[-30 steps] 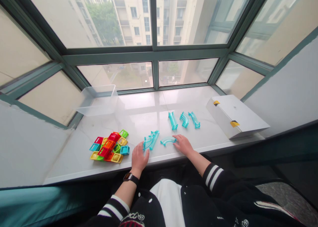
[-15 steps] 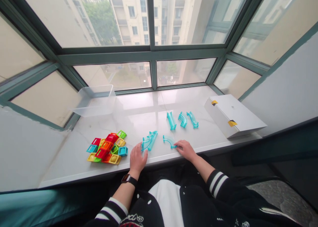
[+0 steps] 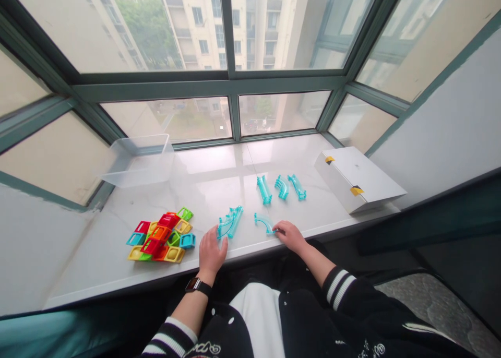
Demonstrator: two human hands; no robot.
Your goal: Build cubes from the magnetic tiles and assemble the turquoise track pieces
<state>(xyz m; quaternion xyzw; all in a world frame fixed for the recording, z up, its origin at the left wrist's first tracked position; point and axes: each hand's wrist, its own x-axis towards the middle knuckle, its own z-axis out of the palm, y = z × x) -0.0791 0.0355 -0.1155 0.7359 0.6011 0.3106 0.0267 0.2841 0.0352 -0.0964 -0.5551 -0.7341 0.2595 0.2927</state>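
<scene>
My right hand [image 3: 290,235] pinches the near end of a curved clear-blue track piece [image 3: 263,222] that lies on the white sill [image 3: 219,178]. My left hand [image 3: 211,251] rests flat with its fingers spread, its fingertips touching a small cluster of blue track pieces [image 3: 229,222]. Three more blue track pieces [image 3: 281,187] lie in a row farther back, apart from both hands.
A pile of coloured square frame tiles [image 3: 159,236] lies at the left of the sill. A clear plastic bin [image 3: 136,159] stands at the back left by the window. A flat white box [image 3: 357,178] lies at the right end. The sill's front edge runs just under my wrists.
The curved piece under my right hand has turned from arching sideways to pointing away, and the hand has drawn back toward the sill's edge. My left hand has stayed by the cluster.
</scene>
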